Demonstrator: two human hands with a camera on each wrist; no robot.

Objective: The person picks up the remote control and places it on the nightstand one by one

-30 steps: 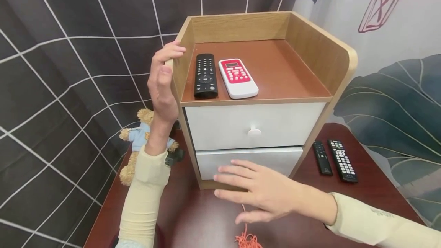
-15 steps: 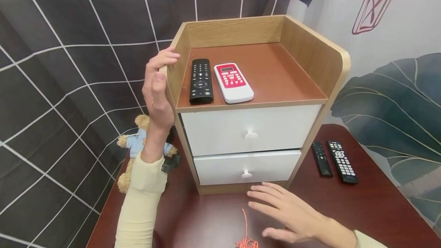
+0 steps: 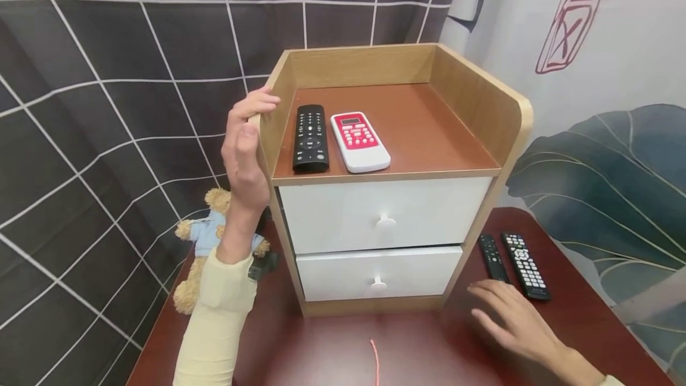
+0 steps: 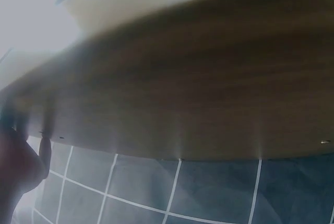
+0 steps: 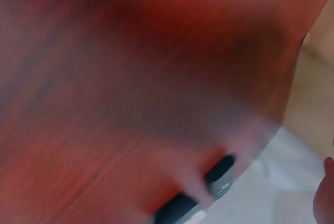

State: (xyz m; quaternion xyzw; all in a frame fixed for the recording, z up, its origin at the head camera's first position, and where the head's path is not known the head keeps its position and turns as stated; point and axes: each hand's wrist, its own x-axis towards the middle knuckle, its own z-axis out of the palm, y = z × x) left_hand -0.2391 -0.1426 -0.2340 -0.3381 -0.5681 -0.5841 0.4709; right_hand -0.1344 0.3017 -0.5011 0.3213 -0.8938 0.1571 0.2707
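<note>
My left hand (image 3: 246, 159) grips the left side panel of a small wooden cabinet (image 3: 286, 243), its fingers bent over the top edge. The left wrist view shows the panel's outer face (image 4: 209, 93) filling most of the frame. Two white drawers are closed, an upper drawer (image 3: 332, 213) and a lower drawer (image 3: 332, 276), each with a round white knob. My right hand (image 3: 517, 323), fingers relaxed and holding nothing, is low over the table at the right. Just beyond its fingers lie a slim black remote (image 3: 493, 255) and a larger remote with white buttons (image 3: 525, 264).
On the cabinet top are a black remote (image 3: 311, 139) and a white-and-red remote (image 3: 360, 142), inside raised sides. A teddy bear (image 3: 209, 231) lies left of the cabinet. An orange-red cord (image 3: 375, 356) is on the dark red table (image 3: 316, 350). Curtains hang behind.
My right hand has moved from in front of the lower drawer to the right, close to the two remotes on the table. My left hand has stayed on the side panel.
</note>
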